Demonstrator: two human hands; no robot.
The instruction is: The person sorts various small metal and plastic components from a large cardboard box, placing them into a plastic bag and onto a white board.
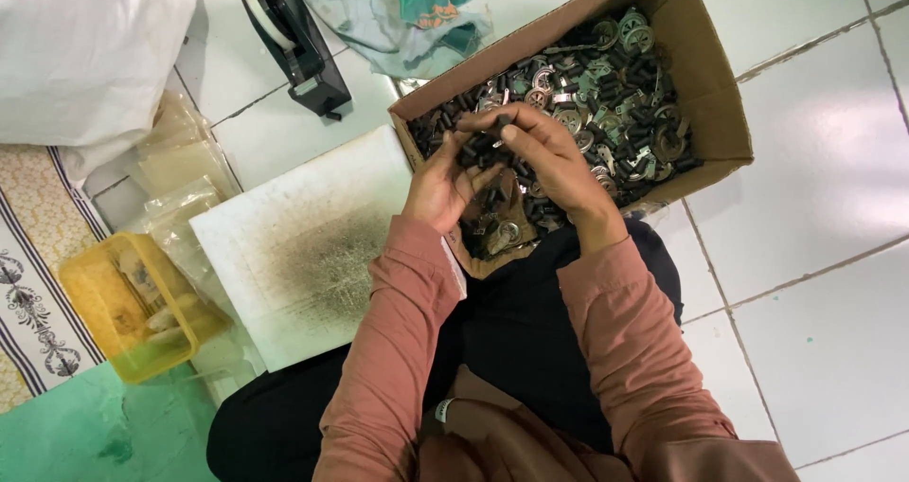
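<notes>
Both hands work over an open cardboard box [705, 84] filled with several small black cylinders [625, 75] and round metal wheel-like parts [570, 117]. My left hand [441, 184] is cupped palm up and holds a bunch of the black cylinders [478, 151]. My right hand [542, 155] arches over it, its fingertips pinching one black cylinder [500, 120] above the bunch. Both arms wear rust-pink sleeves.
A stained white board [312, 245] lies left of the box on the tiled floor. A yellow plastic tub [133, 307] and clear plastic bags [180, 155] sit further left. A black tape dispenser [298, 42], a green cloth [407, 8] and a white sack [85, 46] lie at the top.
</notes>
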